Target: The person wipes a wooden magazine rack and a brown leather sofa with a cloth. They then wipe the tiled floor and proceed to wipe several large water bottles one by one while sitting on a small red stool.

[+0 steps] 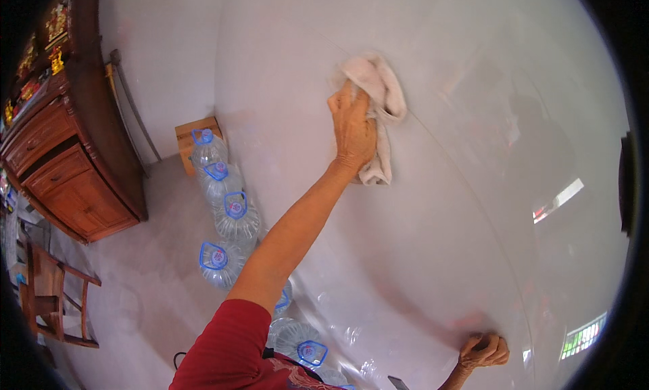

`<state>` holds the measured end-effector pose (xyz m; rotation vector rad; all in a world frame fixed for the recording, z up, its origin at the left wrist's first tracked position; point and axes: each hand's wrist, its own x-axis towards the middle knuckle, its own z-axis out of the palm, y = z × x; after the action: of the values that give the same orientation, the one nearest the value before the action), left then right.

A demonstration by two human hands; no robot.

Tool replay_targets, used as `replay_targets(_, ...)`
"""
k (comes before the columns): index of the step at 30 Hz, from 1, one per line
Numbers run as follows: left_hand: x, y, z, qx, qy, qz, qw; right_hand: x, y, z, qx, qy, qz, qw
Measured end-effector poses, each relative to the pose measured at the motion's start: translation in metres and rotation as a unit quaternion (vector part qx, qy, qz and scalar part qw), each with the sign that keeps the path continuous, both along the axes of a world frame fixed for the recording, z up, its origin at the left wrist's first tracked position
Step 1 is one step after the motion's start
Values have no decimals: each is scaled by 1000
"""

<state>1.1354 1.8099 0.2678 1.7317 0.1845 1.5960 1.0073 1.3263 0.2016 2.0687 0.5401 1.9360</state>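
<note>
My left hand [352, 128] is pressed against a pale, glossy wall [431, 227], its fingers on a folded, off-white cloth [375, 80]. Part of the cloth bunches above the fingers, and another part hangs beside the wrist. The bare left forearm reaches up from a red short sleeve. Low at the right, my right hand [484, 349] rests against the same wall, fingers curled in, with no object visible in it. A thin seam line runs down the wall between the cloth and the right hand. The palm side of both hands is hidden.
Several large clear plastic water bottles with blue handles [236, 215] line the wall's foot, beside a cardboard box [200, 126]. A carved wooden cabinet [81, 187] and a wooden chair [56, 293] stand at the left. A pole [132, 106] leans near the cabinet.
</note>
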Motion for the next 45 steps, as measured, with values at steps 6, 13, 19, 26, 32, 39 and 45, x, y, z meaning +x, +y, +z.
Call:
replay_targets(6, 20, 51, -89, -84, 44, 33, 995, 4, 7, -12, 42, -10, -34, 998)
replay_targets(13, 2, 22, -166, -192, 130, 19, 973, 3, 25, -13, 83, -4, -67, 994)
replay_targets(19, -12, -29, -153, -195, 116, -13, 974, -2, 53, -8, 18, 78, 13, 997)
replay_targets(26, -46, -107, -75, -45, 40, -97, 993, -6, 78, 20, 7, 120, 52, 991)
replay_targets(32, -53, -114, -28, 134, -83, -17, 987, 3, 114, 49, -6, 114, 95, 989)
replay_targets(39, -39, -64, -17, 209, -67, -30, 975, 22, 153, 48, 26, 68, 96, 993)
replay_targets(45, -5, -11, -32, 116, -36, 25, 992, 44, 155, 27, 62, 19, 58, 996)
